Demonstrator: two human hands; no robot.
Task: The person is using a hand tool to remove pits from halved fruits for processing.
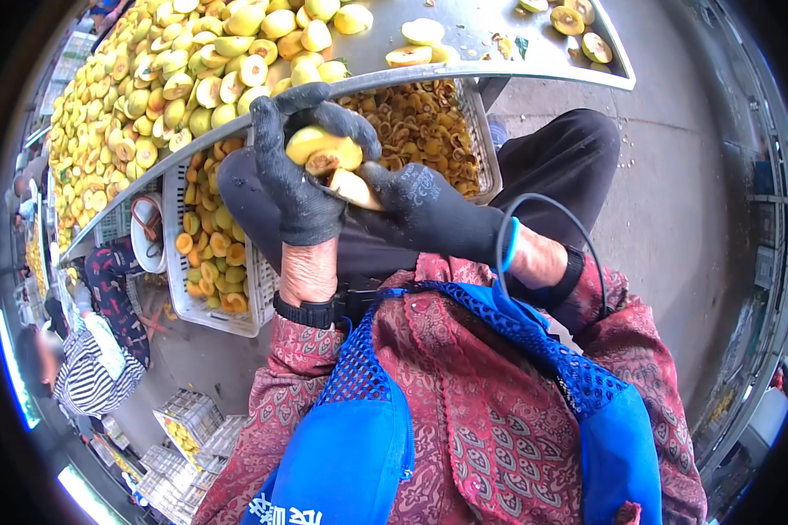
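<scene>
My left hand [295, 174], in a dark work glove, cups a yellow peach half [325, 147] with its brown stone hollow showing. Just below that half, a pale cut piece of the fruit [354, 190] lies against the thumb of my gloved right hand [420, 203]. The right fingers curl underneath, and whether they also hold a tool is hidden. Both hands meet above my lap, close to the near rim of a metal table [394, 73]. Heaped on that table are halved yellow peaches [197, 79].
Under the rim, a white plastic crate [489, 141] holds brownish fruit scraps [427, 131]. Another crate [256, 289] at left contains peach halves [217, 256]. Nearby are a white bucket [148, 233] and a seated person [102, 361]. A cable loop [551, 200] hangs by my right wrist.
</scene>
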